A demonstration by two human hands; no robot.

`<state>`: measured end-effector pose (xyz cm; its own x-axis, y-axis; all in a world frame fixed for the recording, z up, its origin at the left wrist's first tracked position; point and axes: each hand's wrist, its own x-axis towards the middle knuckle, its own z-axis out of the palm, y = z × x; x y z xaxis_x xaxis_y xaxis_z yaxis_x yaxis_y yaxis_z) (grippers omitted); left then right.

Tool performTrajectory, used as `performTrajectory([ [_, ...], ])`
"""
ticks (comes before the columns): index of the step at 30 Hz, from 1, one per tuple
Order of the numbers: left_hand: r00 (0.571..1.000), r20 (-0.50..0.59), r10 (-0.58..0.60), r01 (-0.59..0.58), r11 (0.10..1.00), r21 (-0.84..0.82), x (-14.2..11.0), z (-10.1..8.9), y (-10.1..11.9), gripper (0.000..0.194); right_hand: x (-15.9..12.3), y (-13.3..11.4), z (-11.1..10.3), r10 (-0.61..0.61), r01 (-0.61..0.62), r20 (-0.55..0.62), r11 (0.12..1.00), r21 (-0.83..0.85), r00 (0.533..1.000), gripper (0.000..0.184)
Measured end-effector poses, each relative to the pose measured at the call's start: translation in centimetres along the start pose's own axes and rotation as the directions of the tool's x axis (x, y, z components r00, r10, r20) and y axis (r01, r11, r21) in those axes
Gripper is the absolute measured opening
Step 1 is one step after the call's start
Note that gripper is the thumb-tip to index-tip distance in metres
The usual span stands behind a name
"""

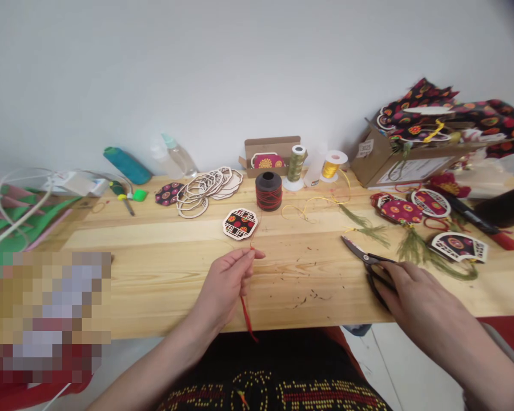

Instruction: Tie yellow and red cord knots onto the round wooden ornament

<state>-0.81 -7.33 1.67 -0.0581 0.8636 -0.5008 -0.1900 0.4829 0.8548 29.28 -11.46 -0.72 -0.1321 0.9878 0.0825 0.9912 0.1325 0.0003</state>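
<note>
Fingers (239,265) of the left hand (223,281) pinch together on a red cord (245,317), which dangles at the front edge of the surface (154,285), nearer than the patterned ornament (240,223). The right hand (420,291) curls closed around dark scissors (367,258) near olive tassels (411,249).

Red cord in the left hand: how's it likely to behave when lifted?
The red cord is probably floppy: it trails below the left hand and bends slightly rather than standing straight. Likely light too, since it looks thin. It may swing when raised, as its lower part hangs outside the grip.
</note>
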Motion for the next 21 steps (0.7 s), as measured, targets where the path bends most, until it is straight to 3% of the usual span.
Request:
performTrajectory([
  [10, 1.000, 0.028, 0.014, -0.015, 0.999, 0.047, 0.1, -0.2, 0.1, 0.026, 0.3, 1.3, 0.9, 0.056, -0.056, 0.029, 0.998, 0.005, 0.998, 0.026],
  [14, 0.998, 0.052, 0.031, -0.034, 0.997, 0.070, 0.0, -0.4, 0.2, 0.026, 0.8, 0.2, -0.7, 0.099, -0.099, 0.008, 0.971, 0.218, 0.995, 0.027],
  [16, 0.998, 0.055, 0.026, -0.031, 0.996, 0.078, 0.0, -0.4, 0.2, 0.026, 1.2, -1.1, -1.8, 0.038, -0.050, 0.037, 0.884, 0.466, 0.999, 0.027],
  [18, 0.999, 0.051, 0.016, -0.021, 0.996, 0.084, 0.0, -0.5, 0.2, 0.025, 1.8, -2.7, -2.7, -0.085, 0.011, 0.073, 0.727, 0.687, 0.994, 0.027],
  [21, 0.999, 0.050, 0.003, -0.007, 0.997, 0.079, -0.1, -0.5, 0.4, 0.024, 3.1, -5.0, -3.8, -0.233, 0.076, 0.066, 0.552, 0.830, 0.970, 0.038],
])
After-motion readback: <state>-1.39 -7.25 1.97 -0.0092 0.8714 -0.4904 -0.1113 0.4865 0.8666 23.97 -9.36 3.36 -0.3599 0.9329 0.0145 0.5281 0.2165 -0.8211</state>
